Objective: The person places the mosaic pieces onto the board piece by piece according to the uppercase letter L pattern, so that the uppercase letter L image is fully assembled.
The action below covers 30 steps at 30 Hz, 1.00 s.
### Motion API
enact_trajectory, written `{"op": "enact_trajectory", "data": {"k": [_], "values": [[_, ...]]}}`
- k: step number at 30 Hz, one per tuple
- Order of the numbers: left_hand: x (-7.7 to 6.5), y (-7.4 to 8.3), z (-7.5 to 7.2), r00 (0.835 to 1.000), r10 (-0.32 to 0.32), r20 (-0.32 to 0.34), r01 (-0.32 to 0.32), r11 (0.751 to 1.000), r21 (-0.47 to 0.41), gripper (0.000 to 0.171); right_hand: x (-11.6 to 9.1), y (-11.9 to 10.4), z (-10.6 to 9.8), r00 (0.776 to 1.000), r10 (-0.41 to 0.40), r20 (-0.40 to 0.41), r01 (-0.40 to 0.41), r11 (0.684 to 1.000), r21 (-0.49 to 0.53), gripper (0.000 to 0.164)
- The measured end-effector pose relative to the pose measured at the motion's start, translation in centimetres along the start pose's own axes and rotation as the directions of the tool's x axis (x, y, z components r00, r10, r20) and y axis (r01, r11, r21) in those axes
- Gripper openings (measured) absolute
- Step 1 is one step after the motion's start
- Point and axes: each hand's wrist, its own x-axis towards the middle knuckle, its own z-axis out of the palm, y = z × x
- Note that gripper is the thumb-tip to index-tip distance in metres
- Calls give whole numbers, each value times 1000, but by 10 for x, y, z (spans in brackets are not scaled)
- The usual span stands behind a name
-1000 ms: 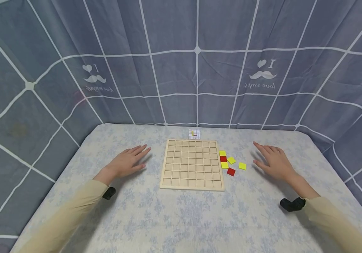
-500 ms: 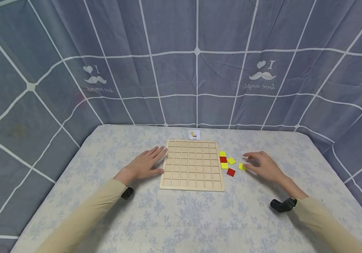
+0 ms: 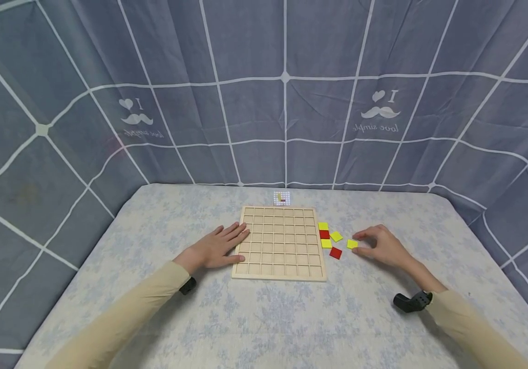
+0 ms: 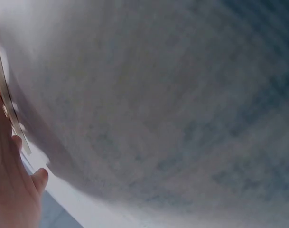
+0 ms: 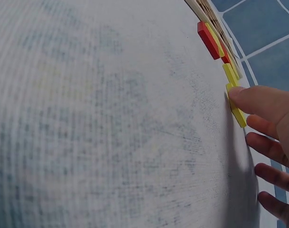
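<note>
My left hand (image 3: 217, 248) lies with fingers extended over the left edge of a wooden grid board (image 3: 284, 243). In the left wrist view, that hand (image 4: 13, 175) is at the board's rim (image 4: 2, 80), most of its fingers out of sight. My right hand (image 3: 382, 248) has thumb and index finger curved around a yellow square tile (image 3: 352, 244) lying flat on the table. The right wrist view shows the thumb (image 5: 253, 100) touching this yellow tile (image 5: 236, 110); the index fingertip is by its far end, and the other fingers are spread apart.
Along the board's right edge are a yellow tile (image 3: 322, 226), a red tile (image 3: 324, 234) and another yellow tile (image 3: 326, 244). A loose yellow tile (image 3: 336, 236) and red tile (image 3: 335, 253) lie beside them. Behind the board sits a small pattern card (image 3: 281, 198); a curtain (image 3: 254, 113) hangs beyond.
My left hand has moved right from the bare tablecloth onto the board's left edge. My right hand has moved left and down, its thumb and index finger closing in on the outermost yellow tile.
</note>
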Motion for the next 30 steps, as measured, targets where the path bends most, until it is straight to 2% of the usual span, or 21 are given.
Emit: {"op": "enact_trajectory", "data": {"k": [12,23,30], "values": [[1,-3,0,995,101,-20,-100,994,39,67,1,-3,-4,999,-33,5,33,999,-29,30],[3,-5,0,993,118,-13,-117,991,67,65,1,1,-6,999,-24,28,24,999,-31,29],[4,-6,-3,993,120,-4,-119,987,104,65,1,4,-3,1000,-22,12,22,999,-31,26]]}}
